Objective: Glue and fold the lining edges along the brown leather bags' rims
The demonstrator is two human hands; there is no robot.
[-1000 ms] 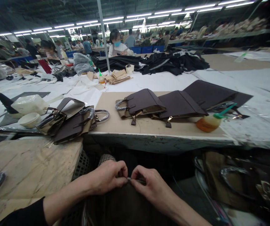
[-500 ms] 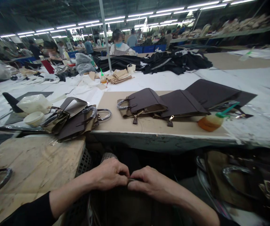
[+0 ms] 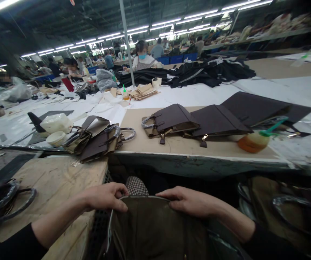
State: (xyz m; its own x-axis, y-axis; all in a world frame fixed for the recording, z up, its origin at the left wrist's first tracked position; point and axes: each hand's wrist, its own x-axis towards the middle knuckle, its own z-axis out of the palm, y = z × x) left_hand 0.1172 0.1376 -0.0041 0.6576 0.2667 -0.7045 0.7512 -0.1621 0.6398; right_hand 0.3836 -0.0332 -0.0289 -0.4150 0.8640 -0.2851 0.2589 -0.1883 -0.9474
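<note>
A dark olive-brown bag (image 3: 155,227) is on my lap, its top edge facing me. My left hand (image 3: 108,196) grips the left end of that edge, thumb on the near side and fingers curled over behind. On the right part of the same edge, my right hand (image 3: 190,201) pinches the rim between thumb and fingers. The stretch of rim between the hands lies bare. The lower part of the bag runs out of view at the bottom.
Brown handbags (image 3: 175,117) lie along the table ahead, beside a bottle of amber liquid (image 3: 254,141). More bags with plastic-wrapped handles (image 3: 98,141) sit left, near a white tub (image 3: 56,138). A wooden board (image 3: 63,180) stands at my left. A co-worker (image 3: 144,57) sits across the table.
My hands were close together at the middle of the edge. They have moved apart, left and right, and the bag's panel now shows between them. The view has shifted slightly left.
</note>
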